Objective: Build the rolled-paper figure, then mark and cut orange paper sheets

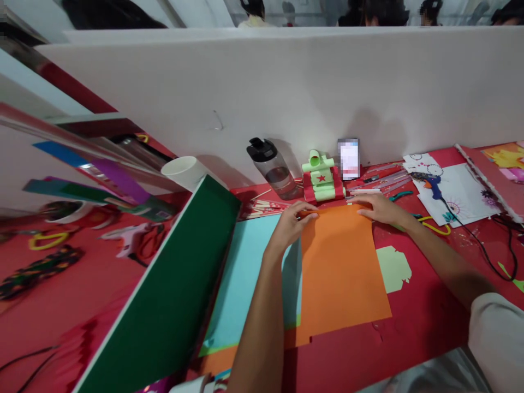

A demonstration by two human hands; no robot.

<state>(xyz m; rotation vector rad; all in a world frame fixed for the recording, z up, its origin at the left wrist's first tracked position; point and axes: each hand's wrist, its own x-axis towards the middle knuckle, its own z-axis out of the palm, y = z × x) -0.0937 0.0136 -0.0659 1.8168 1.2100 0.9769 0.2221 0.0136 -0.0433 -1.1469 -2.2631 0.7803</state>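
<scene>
A sheet of orange paper [341,273] lies on the red table, partly over a light blue sheet [249,256]. My left hand [292,222] is closed at its far left corner, thumb and fingers pinching the edge. At the far right corner, my right hand [380,209] has its fingers bent over the edge and the thumb on the paper. A pale green paper scrap [393,268] lies just right of the sheet. Beyond the hands stands a green and red paper model [323,179] with a red star.
A dark green board [172,295] stands slanted at left. Along the white partition [262,82] are a water bottle [273,170], a white roll [186,172], wooden sticks [266,207] and a phone [349,159]. A blue glue gun [432,183] with a cord lies right; scissors [436,225] nearby.
</scene>
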